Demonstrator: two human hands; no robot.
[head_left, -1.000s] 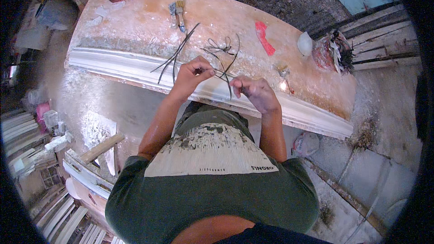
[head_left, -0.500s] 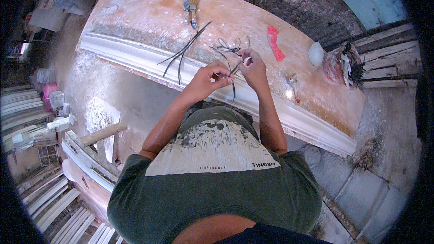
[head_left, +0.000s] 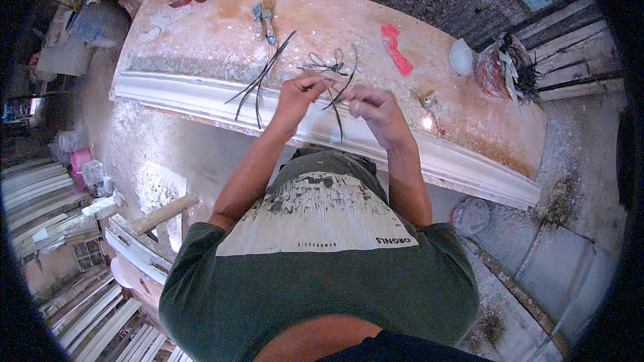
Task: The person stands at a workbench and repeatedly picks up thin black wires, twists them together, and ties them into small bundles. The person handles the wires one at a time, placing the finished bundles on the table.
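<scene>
Head view. Change over the last half second: right hand (head_left: 381, 115) has come back toward the body from the looped bundle (head_left: 335, 67); left hand (head_left: 300, 99) now sits farther out, fingertips just near of that bundle. Reads as the hands trading places on the dark strip (head_left: 338, 121), so handling of it looks unfinished.

Grip: left thumb and forefinger pinched closed, apparently on the strip; its lower end hangs over the white moulding (head_left: 221, 97). Right fingers half curled, blurred, close beside the strip; cannot tell whether they hold it.

Strip lies between the hands, at the near edge of the table (head_left: 322, 27). Crossed dark strips (head_left: 260, 78) to the left.
</scene>
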